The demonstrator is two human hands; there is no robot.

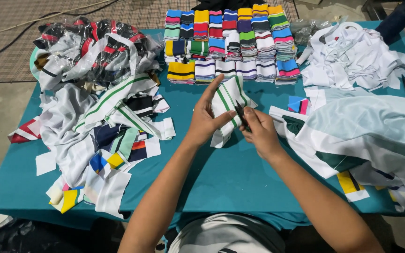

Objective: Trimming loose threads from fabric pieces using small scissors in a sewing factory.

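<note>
The left hand point(206, 121) has its grip closed on a white knit collar strip with green stripes point(228, 105): the thumb presses across the front of the strip near its middle, while the forefinger stretches up along its left edge, and the other fingers lie behind the fabric. The strip stands lifted off the table, its lower end folded and hanging toward the cloth. The right hand point(259, 131) is curled tight around a small pair of dark thread snips point(241, 115), whose blades point up and left and meet the strip's right edge just beside the left thumb. Whether the blades themselves are parted cannot be told.

Both hands work over the middle of the table point(230, 178), which is covered in teal cloth. Behind them, near the far edge, sit neat stacks of folded striped collars in many colours point(233, 44). To the left lies a loose heap of white and striped pieces point(104, 126), with plastic bags of more strips point(94, 44) beyond it. To the right lies a pale garment point(376, 136), and behind it a pile of white scraps point(352, 56).
</note>
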